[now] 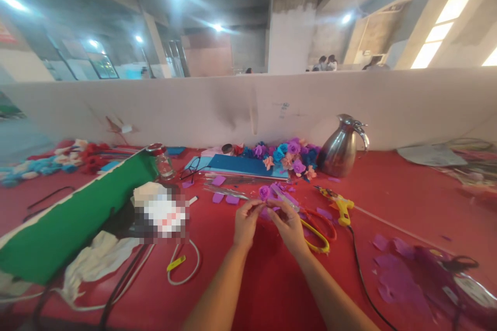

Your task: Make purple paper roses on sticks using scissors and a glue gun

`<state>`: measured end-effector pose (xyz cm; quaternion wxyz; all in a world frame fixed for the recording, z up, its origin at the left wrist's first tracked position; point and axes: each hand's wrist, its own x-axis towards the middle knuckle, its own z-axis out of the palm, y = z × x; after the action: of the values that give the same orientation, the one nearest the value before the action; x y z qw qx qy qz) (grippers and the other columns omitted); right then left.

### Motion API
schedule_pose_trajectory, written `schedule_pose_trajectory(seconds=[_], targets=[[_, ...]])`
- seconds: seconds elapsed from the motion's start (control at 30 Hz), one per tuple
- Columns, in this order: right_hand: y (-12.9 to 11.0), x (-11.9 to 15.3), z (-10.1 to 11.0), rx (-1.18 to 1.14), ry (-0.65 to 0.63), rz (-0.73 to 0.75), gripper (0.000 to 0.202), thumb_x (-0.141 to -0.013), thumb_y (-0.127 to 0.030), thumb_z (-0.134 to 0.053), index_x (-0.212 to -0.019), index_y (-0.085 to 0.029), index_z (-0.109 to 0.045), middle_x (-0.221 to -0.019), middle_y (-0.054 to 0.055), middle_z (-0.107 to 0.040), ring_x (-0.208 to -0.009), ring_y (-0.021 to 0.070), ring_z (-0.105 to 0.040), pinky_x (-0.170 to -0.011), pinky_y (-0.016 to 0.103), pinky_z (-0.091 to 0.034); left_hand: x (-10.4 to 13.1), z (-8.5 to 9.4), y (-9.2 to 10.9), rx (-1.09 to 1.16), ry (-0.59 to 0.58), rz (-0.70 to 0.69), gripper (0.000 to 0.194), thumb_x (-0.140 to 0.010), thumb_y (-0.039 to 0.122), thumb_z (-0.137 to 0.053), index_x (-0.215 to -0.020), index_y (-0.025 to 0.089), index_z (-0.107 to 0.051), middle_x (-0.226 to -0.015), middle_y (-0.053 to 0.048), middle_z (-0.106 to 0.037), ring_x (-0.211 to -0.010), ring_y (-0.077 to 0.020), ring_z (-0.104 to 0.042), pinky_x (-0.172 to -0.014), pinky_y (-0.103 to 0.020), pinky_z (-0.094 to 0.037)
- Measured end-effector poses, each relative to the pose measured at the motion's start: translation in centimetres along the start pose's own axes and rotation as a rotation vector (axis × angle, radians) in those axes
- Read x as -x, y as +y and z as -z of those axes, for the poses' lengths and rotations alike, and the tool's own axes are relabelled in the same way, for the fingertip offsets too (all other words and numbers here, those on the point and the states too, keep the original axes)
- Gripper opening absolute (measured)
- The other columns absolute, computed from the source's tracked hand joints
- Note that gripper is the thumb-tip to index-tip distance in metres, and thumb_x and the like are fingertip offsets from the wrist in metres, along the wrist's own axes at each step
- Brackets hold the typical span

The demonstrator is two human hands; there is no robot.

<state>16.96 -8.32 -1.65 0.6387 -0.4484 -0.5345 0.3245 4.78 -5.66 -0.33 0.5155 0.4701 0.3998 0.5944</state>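
Over the red table, my left hand and my right hand meet at the fingertips, both with fingers pinched together. What lies between the fingertips is too small to make out, perhaps a bit of purple. Just beyond them is a purple paper rose; whether it is held cannot be told. Purple paper pieces lie to the left of the rose. Scissors with yellow and red handles rest beside my right hand, partly hidden by it.
A yellow glue gun with a black cord lies right. Behind stand a metal jug, paper flowers, blue sheets and a glass jar. Left are a green panel and cables; purple paper lies lower right.
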Motion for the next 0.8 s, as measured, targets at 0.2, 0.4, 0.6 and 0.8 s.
schedule_pose_trajectory(seconds=[0.2, 0.4, 0.6, 0.8], targets=[[-0.2, 0.1, 0.0, 0.029, 0.018, 0.024, 0.023, -0.080, -0.037, -0.066, -0.097, -0.022, -0.072, -0.092, 0.007, -0.071, -0.077, 0.0207, -0.064, -0.067, 0.032, -0.052, 0.4, -0.4, 1.2, -0.028, -0.048, 0.000, 0.013, -0.066, 0.027, -0.073, -0.074, 0.018, -0.076, -0.078, -0.004, -0.074, -0.078, -0.0196, -0.064, -0.078, -0.030, -0.047], [-0.6, -0.5, -0.3, 0.061, 0.066, 0.056, 0.015, -0.078, -0.034, -0.066, -0.085, -0.023, -0.074, -0.083, 0.005, -0.069, -0.078, 0.0207, -0.063, -0.072, 0.033, -0.050, 0.2, -0.3, 0.8, -0.050, -0.058, 0.010, 0.012, -0.065, 0.025, -0.073, -0.073, 0.018, -0.076, -0.074, -0.004, -0.073, -0.076, -0.0194, -0.064, -0.076, -0.030, -0.047], [-1.4, -1.9, -1.0, 0.105, 0.056, 0.054, 0.011, -0.075, -0.030, -0.066, -0.076, -0.021, -0.072, -0.078, 0.004, -0.066, -0.075, 0.0201, -0.061, -0.071, 0.032, -0.047, -0.5, -0.2, 0.0, 0.061, -0.001, 0.024, 0.014, -0.061, 0.028, -0.075, -0.071, 0.017, -0.075, -0.074, -0.003, -0.072, -0.074, -0.0177, -0.063, -0.078, -0.031, -0.048], [-1.4, -1.5, -1.8, 0.004, 0.100, 0.008, 0.015, -0.077, -0.035, -0.063, -0.078, -0.020, -0.066, -0.080, 0.003, -0.062, -0.073, 0.0185, -0.058, -0.064, 0.029, -0.047, -0.5, 0.1, 0.2, 0.009, -0.057, 0.058, 0.018, -0.062, 0.030, -0.075, -0.075, 0.018, -0.076, -0.074, -0.004, -0.073, -0.074, -0.0188, -0.063, -0.077, -0.031, -0.048]])
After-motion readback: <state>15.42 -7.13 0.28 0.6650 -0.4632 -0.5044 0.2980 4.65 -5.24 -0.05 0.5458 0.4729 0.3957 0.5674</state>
